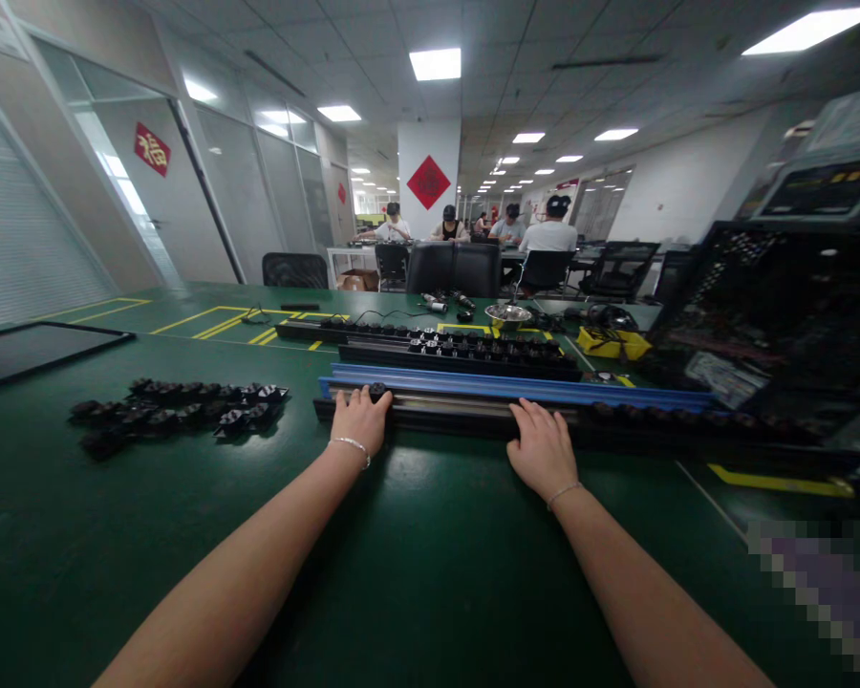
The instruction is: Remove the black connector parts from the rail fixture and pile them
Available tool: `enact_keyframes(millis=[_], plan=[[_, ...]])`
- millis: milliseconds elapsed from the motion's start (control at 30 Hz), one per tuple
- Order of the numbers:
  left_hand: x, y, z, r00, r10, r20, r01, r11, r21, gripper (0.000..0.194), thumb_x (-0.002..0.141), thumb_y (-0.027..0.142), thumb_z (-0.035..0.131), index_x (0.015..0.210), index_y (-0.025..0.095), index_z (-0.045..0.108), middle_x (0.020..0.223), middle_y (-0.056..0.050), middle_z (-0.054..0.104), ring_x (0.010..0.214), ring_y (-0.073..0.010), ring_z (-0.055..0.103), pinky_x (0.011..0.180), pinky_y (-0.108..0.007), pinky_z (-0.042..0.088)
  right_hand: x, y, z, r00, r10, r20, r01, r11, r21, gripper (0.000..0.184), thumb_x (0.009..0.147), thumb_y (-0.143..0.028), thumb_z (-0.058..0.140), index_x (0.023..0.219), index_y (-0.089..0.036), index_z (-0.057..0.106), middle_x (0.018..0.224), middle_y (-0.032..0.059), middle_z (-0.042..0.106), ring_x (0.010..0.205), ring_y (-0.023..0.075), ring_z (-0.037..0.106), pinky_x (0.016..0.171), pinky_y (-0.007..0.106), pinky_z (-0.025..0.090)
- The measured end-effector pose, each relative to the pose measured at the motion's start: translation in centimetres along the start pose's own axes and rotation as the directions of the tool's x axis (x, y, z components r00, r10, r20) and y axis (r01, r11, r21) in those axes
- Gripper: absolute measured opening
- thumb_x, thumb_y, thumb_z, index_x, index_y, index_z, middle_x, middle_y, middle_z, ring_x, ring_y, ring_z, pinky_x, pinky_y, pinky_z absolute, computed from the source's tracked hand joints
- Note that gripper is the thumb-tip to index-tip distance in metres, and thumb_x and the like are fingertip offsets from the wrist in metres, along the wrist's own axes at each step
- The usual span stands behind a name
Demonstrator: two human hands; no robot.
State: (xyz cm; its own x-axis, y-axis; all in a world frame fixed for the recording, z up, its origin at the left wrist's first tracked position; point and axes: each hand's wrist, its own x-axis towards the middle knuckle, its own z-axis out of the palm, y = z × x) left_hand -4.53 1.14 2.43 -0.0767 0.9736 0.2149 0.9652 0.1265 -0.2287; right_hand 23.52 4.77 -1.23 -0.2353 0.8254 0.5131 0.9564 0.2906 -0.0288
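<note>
A long black rail [444, 420] with a metallic channel along its top lies across the green table in front of me. My left hand [358, 422] is at the rail's left part, thumb and fingers closed around a small black module [377, 390] sitting in the channel. Farther right, my right hand [545, 447] grips the rail, fingertips over its top and thumb at the near side. More black modules [688, 418] line the rail's right stretch. Just behind runs a blue rail [516, 385].
Loose black modules [186, 411] lie grouped at left. Behind the blue rail are black rails carrying modules [473, 349], a metal bowl [507, 315] and a yellow bin [612, 344]. A large dark panel [781, 306] stands at right. Several people sit at a far table.
</note>
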Motion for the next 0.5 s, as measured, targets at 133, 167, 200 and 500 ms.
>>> enact_keyframes(millis=[133,167,200,500], plan=[[-0.1,-0.6,0.1,0.999,-0.032,0.012,0.032,0.999,0.006,0.049,0.088,0.020,0.031,0.135,0.028,0.042,0.138,-0.018,0.045,0.125,-0.0347,0.043,0.098,-0.060,0.028,0.0,0.0,0.1,1.000,-0.005,-0.004,0.005,1.000,-0.001,0.051,0.075,-0.015,0.042,0.125,-0.013,0.052,0.136,0.0101,0.049,0.125,0.0226,0.040,0.108,0.044,0.021],[-0.1,-0.8,0.2,0.999,-0.042,0.016,0.042,0.999,0.003,0.050,0.087,0.020,0.031,0.135,0.029,0.042,0.139,-0.018,0.045,0.125,-0.0357,0.042,0.097,-0.061,0.029,0.0,0.0,0.1,1.000,-0.007,-0.003,0.007,1.000,-0.003,0.051,0.075,-0.016,0.042,0.126,-0.013,0.052,0.136,0.0100,0.049,0.125,0.0225,0.040,0.109,0.044,0.021],[-0.2,-0.9,0.2,0.998,-0.052,0.020,0.052,0.999,-0.003,0.050,0.087,0.020,0.032,0.135,0.030,0.041,0.139,-0.017,0.044,0.125,-0.0367,0.042,0.096,-0.062,0.030,0.0,0.0,0.0,1.000,-0.007,-0.001,0.007,1.000,-0.004,0.051,0.075,-0.016,0.042,0.126,-0.013,0.052,0.136,0.0100,0.049,0.125,0.0225,0.040,0.109,0.043,0.021],[0.0,-2.1,1.0,0.994,-0.104,0.032,0.106,0.993,-0.051,0.051,0.086,0.020,0.034,0.135,0.032,0.040,0.141,-0.014,0.042,0.127,-0.0385,0.039,0.092,-0.054,0.038,0.0,0.1,0.1,1.000,-0.012,-0.006,0.012,1.000,-0.015,0.051,0.076,-0.016,0.041,0.126,-0.013,0.051,0.136,0.0097,0.049,0.125,0.0223,0.040,0.109,0.043,0.020]])
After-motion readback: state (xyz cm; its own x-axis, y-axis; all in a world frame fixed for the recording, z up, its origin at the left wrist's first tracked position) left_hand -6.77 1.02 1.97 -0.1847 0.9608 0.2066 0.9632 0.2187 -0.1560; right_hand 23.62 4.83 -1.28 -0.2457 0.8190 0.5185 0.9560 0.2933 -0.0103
